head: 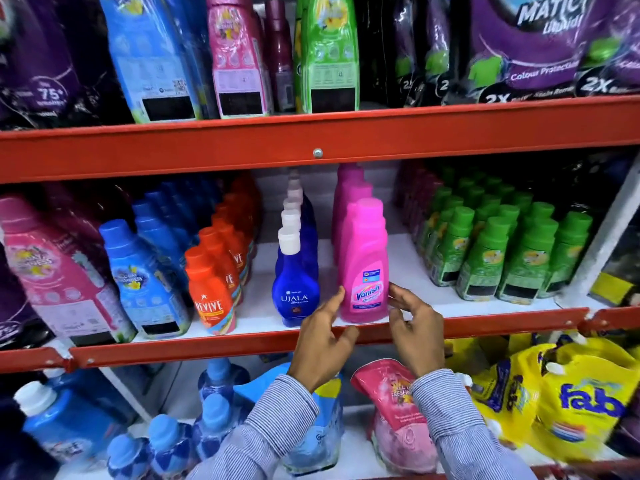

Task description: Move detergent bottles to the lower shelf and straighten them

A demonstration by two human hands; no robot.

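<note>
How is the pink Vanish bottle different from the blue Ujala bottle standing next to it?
The Vanish bottle is pink all over, cap included; the Ujala bottle is deep blue with a white cap. The Vanish bottle is taller and straight-sided, while the Ujala bottle has a narrow neck and a rounder belly. The left hand and right hand flank the Vanish bottle; neither reaches around the Ujala bottle. Both stand upright, each fronting its own row.

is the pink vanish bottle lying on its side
No, the pink bottle stands upright at the shelf front, between the left hand and right hand.
</note>
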